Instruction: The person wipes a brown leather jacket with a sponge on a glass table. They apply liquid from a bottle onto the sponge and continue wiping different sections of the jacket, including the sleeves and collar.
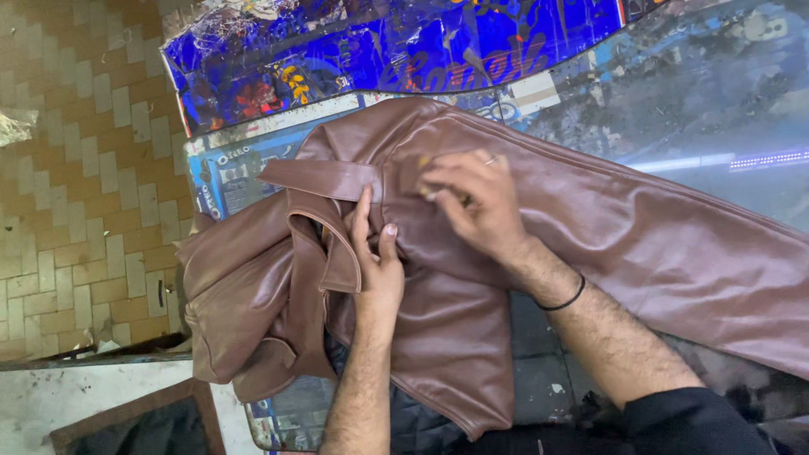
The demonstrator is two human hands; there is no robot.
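1. On the worktable (pixel 674 109) lies a brown leather jacket (pixel 590 227), spread across its top, with one part hanging off the left edge.
2. Left hand (pixel 377 270) presses flat on the jacket beside the collar strap (pixel 324 179), fingers nearly straight.
3. Right hand (pixel 472 198), wearing a ring (pixel 490 159), curls its fingers down on the leather, pinching it.
4. Tiled floor (pixel 76 185) shows at the left.

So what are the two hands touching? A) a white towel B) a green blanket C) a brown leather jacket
C, since the left hand and right hand both press on a brown leather jacket spread on the table.
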